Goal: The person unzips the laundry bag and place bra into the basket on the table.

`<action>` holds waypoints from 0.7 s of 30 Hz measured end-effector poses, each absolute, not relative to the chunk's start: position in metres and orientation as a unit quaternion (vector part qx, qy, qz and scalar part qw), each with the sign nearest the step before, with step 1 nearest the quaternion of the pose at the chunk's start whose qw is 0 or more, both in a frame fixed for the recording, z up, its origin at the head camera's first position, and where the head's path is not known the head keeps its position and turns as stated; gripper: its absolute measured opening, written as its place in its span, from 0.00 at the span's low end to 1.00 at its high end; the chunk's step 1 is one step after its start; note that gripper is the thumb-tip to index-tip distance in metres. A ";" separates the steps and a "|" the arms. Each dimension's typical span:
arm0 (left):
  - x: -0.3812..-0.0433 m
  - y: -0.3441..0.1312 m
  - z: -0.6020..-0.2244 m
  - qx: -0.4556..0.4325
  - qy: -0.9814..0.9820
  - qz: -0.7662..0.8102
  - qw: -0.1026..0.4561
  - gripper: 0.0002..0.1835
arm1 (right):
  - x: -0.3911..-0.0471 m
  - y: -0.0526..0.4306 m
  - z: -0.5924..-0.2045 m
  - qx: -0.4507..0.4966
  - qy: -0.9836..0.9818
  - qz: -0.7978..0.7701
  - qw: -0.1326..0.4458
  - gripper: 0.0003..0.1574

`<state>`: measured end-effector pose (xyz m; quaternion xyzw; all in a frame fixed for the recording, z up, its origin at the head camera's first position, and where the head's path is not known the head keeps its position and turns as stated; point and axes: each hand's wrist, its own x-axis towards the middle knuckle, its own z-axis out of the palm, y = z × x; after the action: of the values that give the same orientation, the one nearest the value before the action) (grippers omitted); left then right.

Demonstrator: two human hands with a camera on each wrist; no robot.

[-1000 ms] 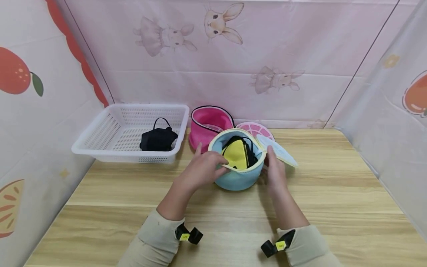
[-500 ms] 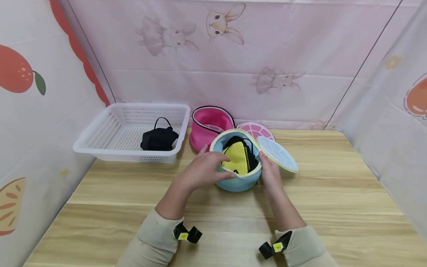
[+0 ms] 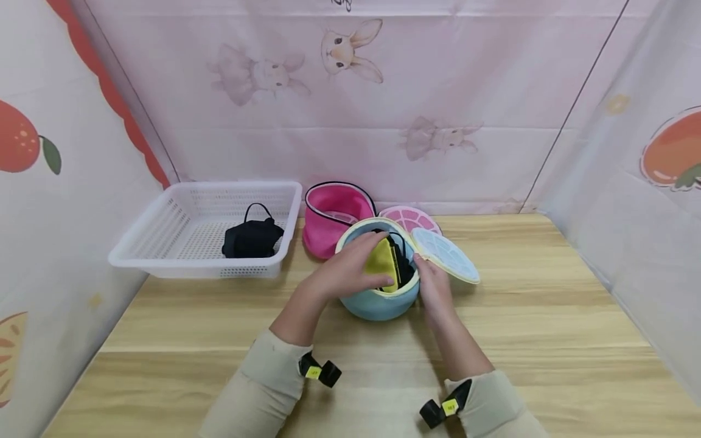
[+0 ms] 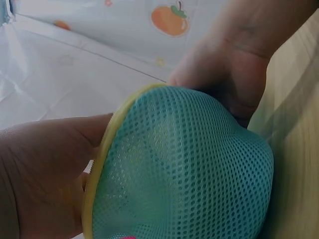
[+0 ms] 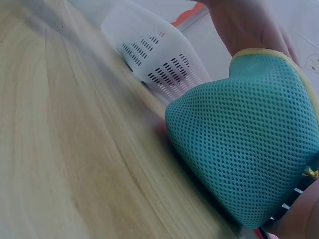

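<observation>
A round blue mesh laundry bag [image 3: 378, 308] with a yellow zip rim stands on the table, its round lid [image 3: 446, 252] folded back to the right. Inside sits a yellow and black cloth item [image 3: 383, 258] with thin black straps. My left hand [image 3: 345, 272] reaches over the bag's mouth from the left, fingers and thumb spread apart over the yellow cloth. With thumb at the rim, my right hand [image 3: 436, 291] grips the bag's right side near the lid hinge. In the left wrist view, the mesh side [image 4: 189, 159] bulges between both hands.
A pink mesh bag [image 3: 317, 234] stands open right behind the blue one, with its pink lid [image 3: 411, 218] laid out to the right. Left of it is a white perforated basket [image 3: 181, 263] holding a folded black cloth item [image 3: 252, 238] with a strap loop.
My left hand has let go of the front rim and moved in over the mouth and the yellow cloth. My right hand has shifted its grip along the rim; the lid now lies flatter.
</observation>
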<state>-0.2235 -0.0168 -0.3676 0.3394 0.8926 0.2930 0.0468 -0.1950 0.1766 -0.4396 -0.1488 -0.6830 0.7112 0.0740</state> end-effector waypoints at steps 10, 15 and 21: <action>-0.235 -0.008 -0.375 0.365 0.892 0.238 0.117 0.53 | -0.196 0.176 -0.439 -0.153 -0.690 0.702 0.082 0.24; -0.230 -0.005 -0.380 0.368 0.898 0.219 0.098 0.52 | -0.196 0.174 -0.440 -0.161 -0.690 0.702 0.079 0.25; -0.227 -0.002 -0.387 0.394 0.894 0.211 0.040 0.40 | -0.195 0.172 -0.442 -0.165 -0.684 0.703 0.102 0.23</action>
<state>-0.2266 -0.0022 -0.3873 0.3939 0.8938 0.2108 0.0398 -0.1951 0.1724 -0.4418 -0.1652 -0.6841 0.7031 0.1019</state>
